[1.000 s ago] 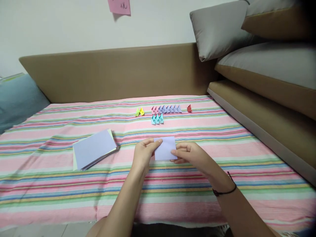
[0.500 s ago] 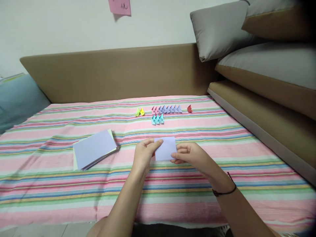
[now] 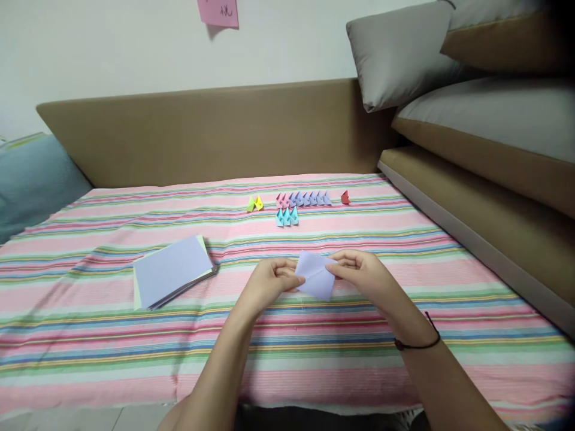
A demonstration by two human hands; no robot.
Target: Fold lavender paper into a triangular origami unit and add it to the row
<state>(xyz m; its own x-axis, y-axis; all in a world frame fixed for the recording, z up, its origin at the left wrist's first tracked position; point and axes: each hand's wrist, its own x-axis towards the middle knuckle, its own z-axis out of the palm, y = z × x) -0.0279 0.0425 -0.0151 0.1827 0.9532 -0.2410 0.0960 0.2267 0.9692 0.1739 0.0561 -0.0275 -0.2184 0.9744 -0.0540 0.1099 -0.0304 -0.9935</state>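
A small lilac sheet of paper is held up between my two hands above the striped cloth, turned at a slant, with a faint crease across it. My left hand pinches its left edge, thumb on top. At the upper right edge, my right hand grips it with the thumb in front and fingers behind. Beyond the hands stand small folded paper pieces: a row of pink and purple pieces, several turquoise pieces, two yellow-green ones and a red one.
A stack of larger paper sheets lies on the striped cloth to the left. A brown backrest runs along the wall. Grey and brown cushions are piled at the right, and a blue pillow sits at far left.
The lilac paper has been rotated from square to slanted and shifted slightly right. My left hand has moved to its lower left edge, my right hand up to its upper right edge.
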